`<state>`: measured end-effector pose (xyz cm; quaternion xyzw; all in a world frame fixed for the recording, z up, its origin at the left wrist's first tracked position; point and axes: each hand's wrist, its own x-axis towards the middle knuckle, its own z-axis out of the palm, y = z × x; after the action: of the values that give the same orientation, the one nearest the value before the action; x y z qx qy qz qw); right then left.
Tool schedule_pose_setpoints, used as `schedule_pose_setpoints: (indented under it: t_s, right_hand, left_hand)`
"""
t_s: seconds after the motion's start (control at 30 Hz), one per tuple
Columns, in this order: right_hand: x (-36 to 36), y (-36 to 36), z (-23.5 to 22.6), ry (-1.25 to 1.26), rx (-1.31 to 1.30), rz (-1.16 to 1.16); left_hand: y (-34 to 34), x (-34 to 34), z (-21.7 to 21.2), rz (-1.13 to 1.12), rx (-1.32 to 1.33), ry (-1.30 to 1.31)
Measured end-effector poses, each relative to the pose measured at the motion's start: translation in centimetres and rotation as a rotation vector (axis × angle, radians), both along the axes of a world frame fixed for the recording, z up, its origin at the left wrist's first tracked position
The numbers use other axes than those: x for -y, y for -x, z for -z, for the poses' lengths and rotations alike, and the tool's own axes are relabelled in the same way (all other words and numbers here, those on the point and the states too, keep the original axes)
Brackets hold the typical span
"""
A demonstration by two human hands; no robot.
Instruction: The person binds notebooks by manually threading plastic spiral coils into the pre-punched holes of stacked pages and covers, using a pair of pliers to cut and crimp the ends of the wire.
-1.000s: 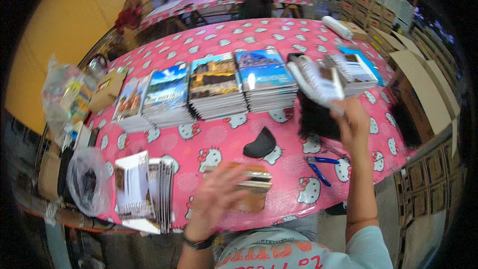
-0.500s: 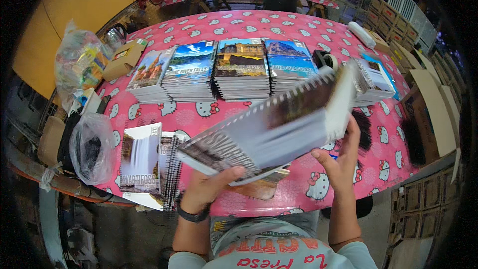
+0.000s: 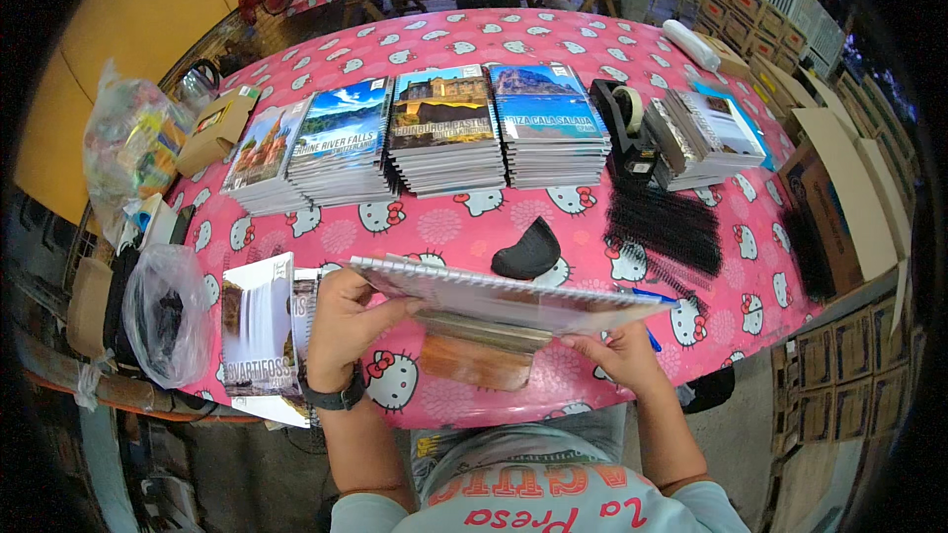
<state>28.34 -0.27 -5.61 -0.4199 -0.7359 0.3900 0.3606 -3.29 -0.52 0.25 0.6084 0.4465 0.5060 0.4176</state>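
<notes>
Both of my hands hold a spiral notebook [image 3: 509, 288] above the near part of the table, tilted so that it shows almost edge-on with its coil along the far side. My left hand [image 3: 348, 321] grips its left end, thumb on the near face. At the lower right corner, my right hand [image 3: 622, 353] pinches the edge. Below the notebook lies a wooden block [image 3: 474, 360] with a greyish upper part, partly hidden. Left of my left hand lie spiral notebooks with a waterfall cover [image 3: 259, 321]. A black half-round piece [image 3: 526, 249] rests just beyond the held notebook.
Notebook stacks [image 3: 442, 153] with landscape covers line the pink table [image 3: 434, 227]. To their right are a tape dispenser [image 3: 624, 143], another notebook stack [image 3: 706, 138] and black binding coils [image 3: 667, 232]. Blue pens [image 3: 654, 295] lie near my right hand. Plastic bags [image 3: 168, 311] stand at left, cartons [image 3: 839, 197] at right.
The notebook has swung from a raised slant with its cover showing to a lower, nearly level, edge-on pose. My right hand moved down and left; my left hand moved left and up.
</notes>
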Motion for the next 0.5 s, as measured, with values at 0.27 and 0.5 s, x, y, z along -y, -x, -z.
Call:
schedule_pose_setpoints:
  t_s: [0.27, 0.5]
  right_hand:
    - [0.2, 1.1, -1.6, -0.096, -0.156, -0.036]
    - [0.5, 5.6, -1.2, 0.147, -0.627, 0.05]
  left_hand:
    - [1.4, -0.6, 3.1, -0.105, -0.109, -0.147]
    - [-3.4, -0.3, 5.1, -0.253, 0.383, -0.059]
